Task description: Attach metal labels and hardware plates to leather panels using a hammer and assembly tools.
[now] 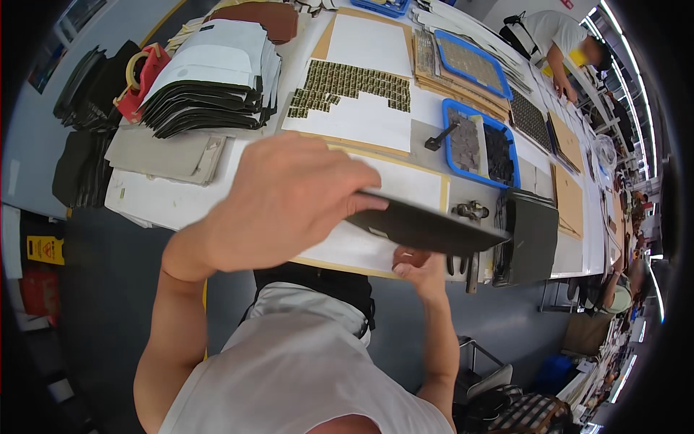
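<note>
My left hand [289,202] grips one end of a thin, stiff dark sheet [434,226], thumb on one side and fingers on the other. The sheet is raised over the table's near edge and tilted, its far end reaching toward the right. Below it, my right hand [421,273] is close to the table edge with its fingers curled. The sheet partly covers these fingers, and what they hold, if anything, cannot be made out. Underneath lies a white board with a tan border [318,253]. A stack of dark sheets [531,235] stands right of my right hand.
Farther off, rows of small dark pieces [347,83] cover a white sheet. A blue tray [448,148] holds grey and black pieces, beside a black tool [441,136]. Black-edged sheets [210,87] and a red tape dispenser [137,87] stand left. A person [560,36] works at the far right.
</note>
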### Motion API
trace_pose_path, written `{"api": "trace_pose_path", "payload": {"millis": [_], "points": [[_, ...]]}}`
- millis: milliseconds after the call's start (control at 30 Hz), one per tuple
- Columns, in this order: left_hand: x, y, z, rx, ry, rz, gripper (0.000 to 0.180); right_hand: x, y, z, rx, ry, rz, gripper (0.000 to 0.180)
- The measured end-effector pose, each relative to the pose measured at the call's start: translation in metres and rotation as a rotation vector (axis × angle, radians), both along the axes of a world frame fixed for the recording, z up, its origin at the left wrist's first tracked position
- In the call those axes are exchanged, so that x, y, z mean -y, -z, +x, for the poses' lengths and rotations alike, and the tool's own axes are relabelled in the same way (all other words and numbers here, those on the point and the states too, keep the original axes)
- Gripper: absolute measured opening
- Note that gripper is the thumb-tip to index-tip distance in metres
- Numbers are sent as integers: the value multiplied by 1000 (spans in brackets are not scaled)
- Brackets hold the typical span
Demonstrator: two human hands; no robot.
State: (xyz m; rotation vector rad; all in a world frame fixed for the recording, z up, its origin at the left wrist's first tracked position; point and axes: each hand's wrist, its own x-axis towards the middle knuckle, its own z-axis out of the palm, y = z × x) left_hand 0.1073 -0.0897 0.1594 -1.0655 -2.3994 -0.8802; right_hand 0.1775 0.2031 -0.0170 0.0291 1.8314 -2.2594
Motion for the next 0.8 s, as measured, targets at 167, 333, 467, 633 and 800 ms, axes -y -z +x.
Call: {"api": "trace_pose_path", "payload": {"millis": [167,333,467,633,800], "points": [[-5,-22,-30,102,-89,71,23,48,-40,4,-185,75,-68,34],[-1,-27,-48,127,-157,59,29,51,-52,1,-497,27,-95,18],[-6,-6,-64,196,-200,-3,33,54,-72,7,-482,66,-76,17],[-20,52,-72,362,-141,-146,37,70,-103,11,-406,164,-157,7],[-41,75,-55,472,-10,-200,39,77,-115,7,-424,178,-130,9]]}}
